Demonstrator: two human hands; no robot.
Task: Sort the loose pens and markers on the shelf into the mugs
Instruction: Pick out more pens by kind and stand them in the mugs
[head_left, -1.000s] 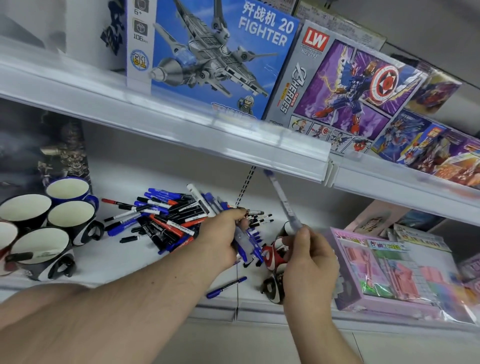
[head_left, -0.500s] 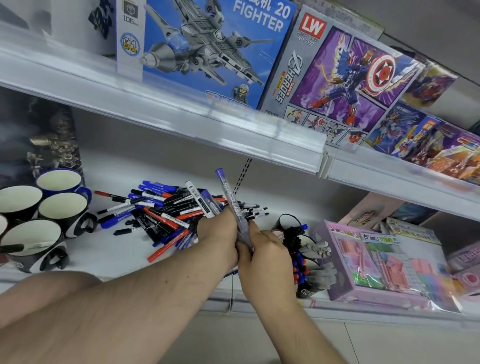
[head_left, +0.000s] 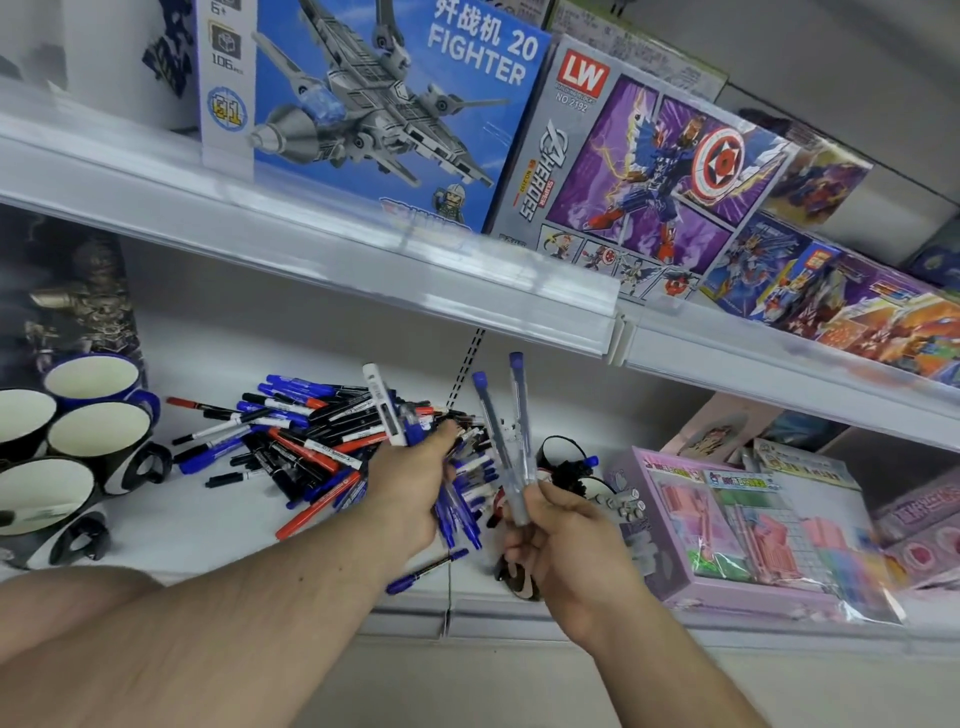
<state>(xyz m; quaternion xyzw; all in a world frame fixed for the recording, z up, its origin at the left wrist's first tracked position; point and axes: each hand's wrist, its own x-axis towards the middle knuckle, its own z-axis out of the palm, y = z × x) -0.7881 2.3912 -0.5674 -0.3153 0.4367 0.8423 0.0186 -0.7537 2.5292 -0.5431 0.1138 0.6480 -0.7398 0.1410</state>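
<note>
Empty mugs (head_left: 78, 452) clustered at 9 o'clock on the white shelf (head_left: 208, 525). Loose pen pile (head_left: 301, 431) just right of them, centre. Left hand (head_left: 410, 493) curled tight around a bundle of blue pens (head_left: 457, 512) plus a white marker (head_left: 383, 404) pointing to 12. Right hand (head_left: 558, 530) at 4 o'clock of it pinches two clear blue-capped pens (head_left: 506, 431) upright, in front of a dark mug (head_left: 563, 462). Pink toy box (head_left: 753, 525) at 3 o'clock.

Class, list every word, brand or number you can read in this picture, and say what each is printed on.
"FIGHTER 20", with Chinese characters above: blue jet box.
"106": strip on the same box.
"LW", "NO.2192", "HEROES": purple robot box.
Print on the pens, pink box and other boxes: too small or blurred.
</note>
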